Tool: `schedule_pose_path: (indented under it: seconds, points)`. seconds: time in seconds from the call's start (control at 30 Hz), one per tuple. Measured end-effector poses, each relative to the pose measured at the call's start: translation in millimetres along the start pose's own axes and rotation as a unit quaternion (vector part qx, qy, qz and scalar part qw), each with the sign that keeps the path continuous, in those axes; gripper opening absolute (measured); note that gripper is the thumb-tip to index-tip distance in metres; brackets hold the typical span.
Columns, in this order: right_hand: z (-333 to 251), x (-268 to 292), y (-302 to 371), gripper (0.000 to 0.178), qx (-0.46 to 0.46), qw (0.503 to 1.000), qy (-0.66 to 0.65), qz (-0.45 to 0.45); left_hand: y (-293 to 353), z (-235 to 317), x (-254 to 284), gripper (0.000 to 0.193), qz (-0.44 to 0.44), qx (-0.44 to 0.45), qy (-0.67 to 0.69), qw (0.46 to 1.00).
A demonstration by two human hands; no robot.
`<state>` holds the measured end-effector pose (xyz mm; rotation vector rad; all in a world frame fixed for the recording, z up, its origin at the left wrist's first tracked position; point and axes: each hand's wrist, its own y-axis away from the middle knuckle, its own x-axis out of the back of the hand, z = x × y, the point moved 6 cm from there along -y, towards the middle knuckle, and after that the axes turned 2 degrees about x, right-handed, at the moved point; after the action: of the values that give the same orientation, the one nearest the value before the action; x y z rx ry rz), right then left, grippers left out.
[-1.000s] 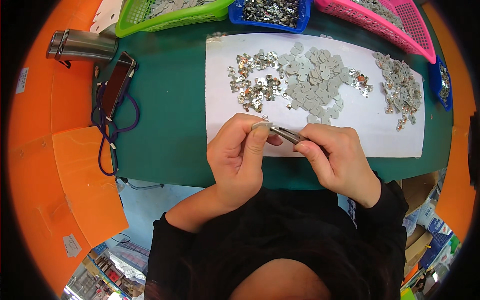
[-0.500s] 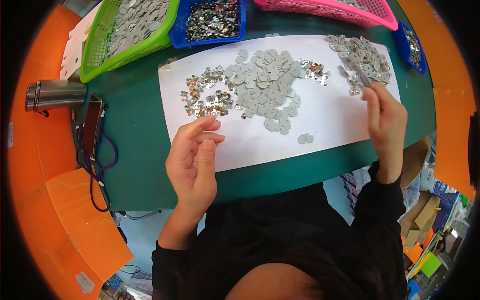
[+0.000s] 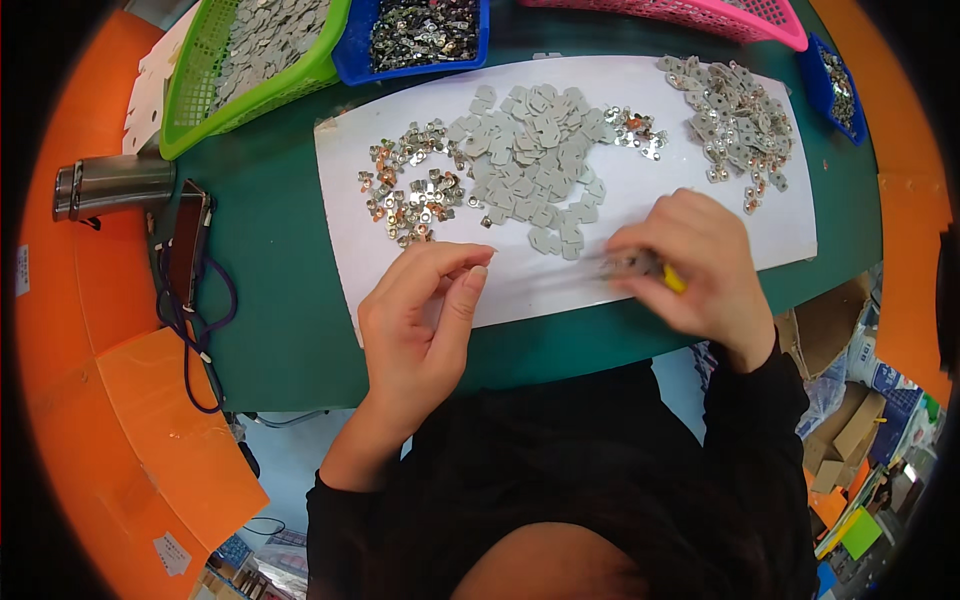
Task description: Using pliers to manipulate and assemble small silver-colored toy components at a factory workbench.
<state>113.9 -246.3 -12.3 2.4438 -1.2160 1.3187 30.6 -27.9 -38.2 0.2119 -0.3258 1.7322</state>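
My left hand (image 3: pixel 415 315) is over the near left part of the white board (image 3: pixel 510 290), thumb and forefinger pinched together; whatever lies between the tips is too small to make out. In my right hand (image 3: pixel 700 260) is a small pair of pliers (image 3: pixel 640 263) with a yellow grip, its jaws blurred and pointing left. Beyond both hands lies a heap of flat grey plates (image 3: pixel 530 150). Small shiny metal clips (image 3: pixel 415 190) are scattered left of the heap, and a few more clips (image 3: pixel 637 130) lie to its right. Farther right is a pile of plates with clips on them (image 3: pixel 740 120).
Along the far side stand a green basket (image 3: pixel 250 115) of grey plates, a blue bin (image 3: pixel 415 75) of metal parts, and a pink basket (image 3: pixel 700 25). Another blue bin (image 3: pixel 835 90) stands far right. A steel flask (image 3: pixel 120 188) and a corded phone (image 3: pixel 185 245) lie left on the green table (image 3: pixel 270 330).
My right hand has come from the right-hand pile toward the middle with the pliers. My left hand has moved right, and its loosely spread fingers have closed to a pinch.
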Motion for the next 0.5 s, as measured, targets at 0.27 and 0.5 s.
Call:
schedule_pose_path:
  seconds: [0.27,0.5]
  points:
    - [0.5,-5.8,26.8,0.034,0.059,0.994,0.086,0.016,-0.6,-3.8,-11.3,0.01,-0.015,0.027,0.043,0.999]
    - [-4.2,-20.5,40.5,0.03,0.147,0.981,0.121,0.016,-4.0,6.8,-30.2,0.012,-0.08,0.001,0.039,0.996]
